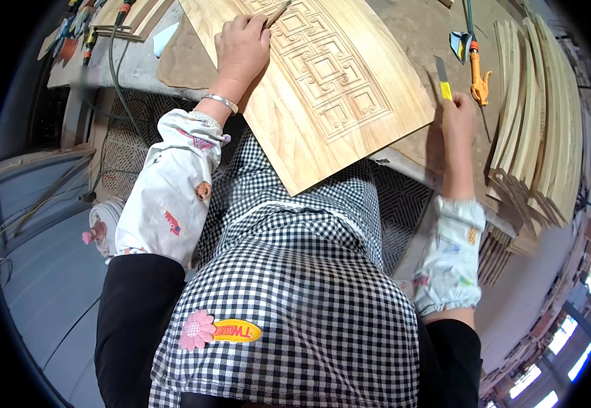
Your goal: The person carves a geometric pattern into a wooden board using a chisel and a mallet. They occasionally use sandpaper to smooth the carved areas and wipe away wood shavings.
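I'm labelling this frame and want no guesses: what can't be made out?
Head view:
Pale carved wooden panel: far end cut off by the top edge.
Slim brown stick: lower end hidden by the left hand.
Flat grey-and-yellow tool: lower end hidden by the right hand.
Teal hose above the orange air gun: far end cut off by the top edge.

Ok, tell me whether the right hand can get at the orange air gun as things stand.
Probably yes: the orange air gun lies close to the right hand, with nothing visible between them. But that hand holds a flat yellow-and-grey tool, which likely must be put down first.
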A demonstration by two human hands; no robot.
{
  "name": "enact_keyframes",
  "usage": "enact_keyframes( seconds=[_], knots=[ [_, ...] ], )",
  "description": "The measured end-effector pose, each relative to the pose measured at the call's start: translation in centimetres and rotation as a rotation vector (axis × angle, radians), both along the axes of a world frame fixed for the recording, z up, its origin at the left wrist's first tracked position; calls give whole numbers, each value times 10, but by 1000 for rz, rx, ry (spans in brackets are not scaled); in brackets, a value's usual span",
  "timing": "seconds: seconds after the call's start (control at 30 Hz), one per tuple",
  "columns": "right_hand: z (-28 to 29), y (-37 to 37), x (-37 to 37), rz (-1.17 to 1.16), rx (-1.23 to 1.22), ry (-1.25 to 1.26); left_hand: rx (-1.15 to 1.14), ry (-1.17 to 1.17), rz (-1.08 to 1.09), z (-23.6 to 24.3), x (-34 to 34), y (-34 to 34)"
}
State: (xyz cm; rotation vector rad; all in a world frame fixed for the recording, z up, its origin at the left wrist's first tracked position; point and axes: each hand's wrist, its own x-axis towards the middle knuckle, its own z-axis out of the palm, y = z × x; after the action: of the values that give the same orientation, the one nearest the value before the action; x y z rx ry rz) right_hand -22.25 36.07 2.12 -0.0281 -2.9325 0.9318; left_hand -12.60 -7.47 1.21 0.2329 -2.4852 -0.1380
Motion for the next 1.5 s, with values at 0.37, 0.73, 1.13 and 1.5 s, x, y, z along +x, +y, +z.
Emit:
enact_keyframes(
  seconds=[0.37,0.73,1.13,1.5],
  knots=[
    [40,-78,138,195,107,127,-25,15,19,-4,-7,8],
    [25,-86,134,102,-397,-77,92,47,-4,20,3,32],
    [42,-99,170,170,-1570,-637,2042,-707,-530,76,103,154],
    [27,-111,188,257,-350,299,1253,-567,-260,63,90,149]
  ],
)
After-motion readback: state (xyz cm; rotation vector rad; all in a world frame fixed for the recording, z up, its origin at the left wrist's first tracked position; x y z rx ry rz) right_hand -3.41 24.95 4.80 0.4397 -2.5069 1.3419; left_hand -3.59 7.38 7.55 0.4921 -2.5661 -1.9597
